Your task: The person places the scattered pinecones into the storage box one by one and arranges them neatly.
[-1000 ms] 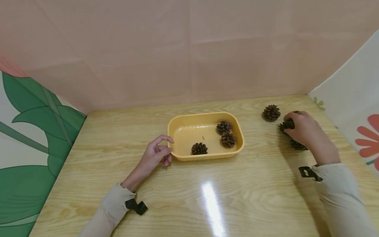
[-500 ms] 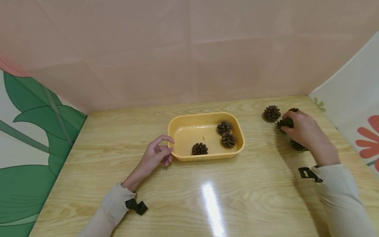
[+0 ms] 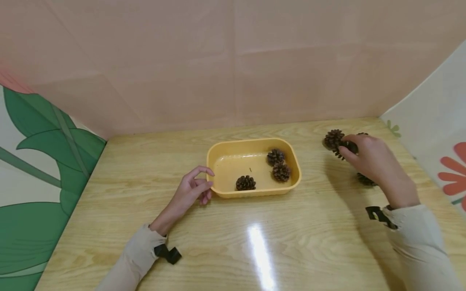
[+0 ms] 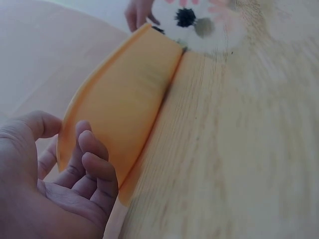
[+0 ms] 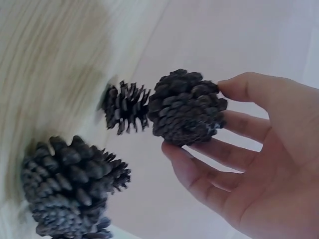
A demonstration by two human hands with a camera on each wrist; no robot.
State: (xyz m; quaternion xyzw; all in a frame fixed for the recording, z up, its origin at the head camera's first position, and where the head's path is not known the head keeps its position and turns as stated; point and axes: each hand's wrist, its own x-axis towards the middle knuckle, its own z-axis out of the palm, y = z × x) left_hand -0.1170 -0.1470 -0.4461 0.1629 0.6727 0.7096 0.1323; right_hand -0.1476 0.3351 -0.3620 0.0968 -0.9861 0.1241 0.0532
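Observation:
My right hand (image 3: 376, 159) grips a dark brown pine cone (image 5: 187, 107) between thumb and fingertips, close over the table at the right; in the head view it overlaps another pine cone (image 3: 333, 138). At the left end of a yellow plastic basin (image 3: 251, 192), my left hand (image 3: 191, 186) pinches the rim with index finger and thumb, the other fingers loosely curled outside the wall (image 4: 117, 104). Inside the basin lie three pine cones: one near the front wall (image 3: 245, 183) and two at the right end (image 3: 280, 172).
More pine cones sit on the wooden table (image 3: 153, 161) around the right hand: one in front (image 3: 365, 179), one behind, mostly hidden by the hand. A pink backdrop (image 3: 233, 68) rises at the table's far edge, with printed panels at both sides.
My right hand has lifted the pine cone and carried it slightly left, towards the cone at the back. The left hand and the basin keep their place.

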